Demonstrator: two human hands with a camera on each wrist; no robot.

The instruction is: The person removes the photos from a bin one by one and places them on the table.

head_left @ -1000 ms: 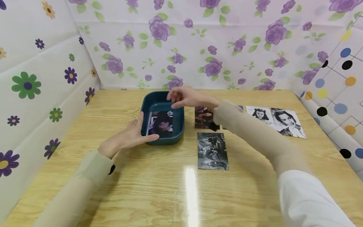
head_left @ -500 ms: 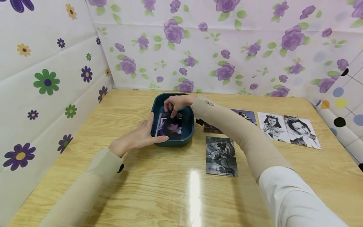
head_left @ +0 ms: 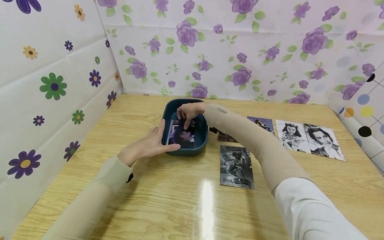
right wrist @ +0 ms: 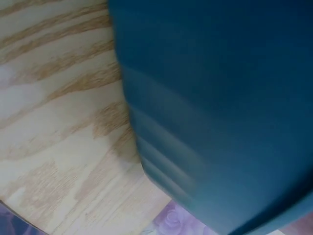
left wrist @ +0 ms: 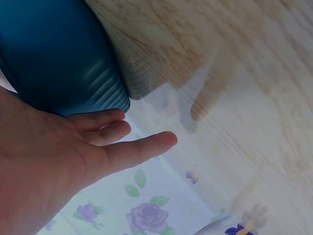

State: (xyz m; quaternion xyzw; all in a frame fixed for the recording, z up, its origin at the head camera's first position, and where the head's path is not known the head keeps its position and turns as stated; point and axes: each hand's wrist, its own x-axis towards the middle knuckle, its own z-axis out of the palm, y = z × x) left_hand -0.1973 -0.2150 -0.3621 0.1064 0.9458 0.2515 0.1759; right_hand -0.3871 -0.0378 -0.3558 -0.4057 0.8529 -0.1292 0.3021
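Observation:
A dark teal bin (head_left: 187, 151) stands on the table, with a photo print (head_left: 181, 136) of a dark-haired person lying inside it. My left hand (head_left: 151, 143) rests along the bin's left side, its thumb over the near left corner; the left wrist view shows the fingers (left wrist: 142, 149) stretched out beside the bin wall. My right hand (head_left: 190, 111) reaches over the right rim into the bin. Its bent fingers and thumb point down at the print's far part. I cannot tell whether they pinch it. In the right wrist view the bin's outer wall (right wrist: 205, 107) hides that hand.
Right of the bin lies a black-and-white print (head_left: 236, 166). A dark reddish print (head_left: 226, 137) and a bluish print (head_left: 262, 124) are partly covered by the right forearm. Two portrait prints, one (head_left: 291, 135) beside the other (head_left: 324, 141), lie farther right. Floral cloths (head_left: 234, 50) hang behind.
My right hand has come down from above the bin's far rim to the print inside. The left hand stays at the bin's side. The head view has shifted slightly.

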